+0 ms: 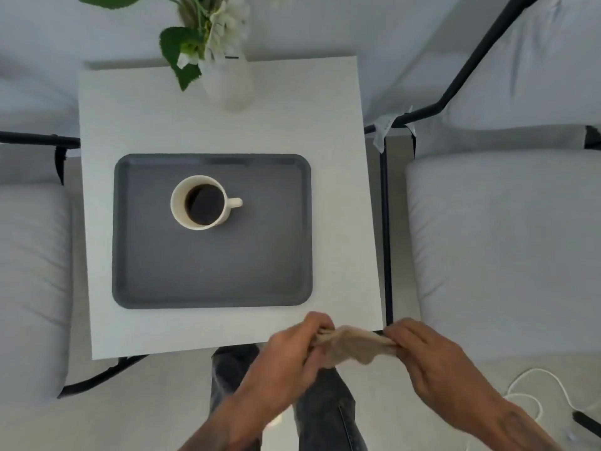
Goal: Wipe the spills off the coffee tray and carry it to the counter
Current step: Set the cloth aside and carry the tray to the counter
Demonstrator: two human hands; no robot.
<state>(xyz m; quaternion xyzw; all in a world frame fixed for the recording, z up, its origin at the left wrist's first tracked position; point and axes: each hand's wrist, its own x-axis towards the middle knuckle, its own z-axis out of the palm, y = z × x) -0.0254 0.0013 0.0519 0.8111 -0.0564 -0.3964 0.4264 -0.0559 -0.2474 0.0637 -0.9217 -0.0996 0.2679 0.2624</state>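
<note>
A dark grey tray (253, 255) lies flat on a small white table (338, 203). On its upper left part stands a cream mug (199, 202) of black coffee, handle pointing right. No spill stands out on the tray surface. Below the tray, over the table's near right corner, my left hand (292, 356) and my right hand (432, 359) each pinch one end of a beige cloth (354, 345), which hangs bunched between them.
A frosted vase with white flowers and green leaves (227, 79) stands at the table's far edge. Light grey cushioned chairs (507, 255) with black metal frames flank the table on both sides. A white cable (533, 382) lies on the floor at lower right.
</note>
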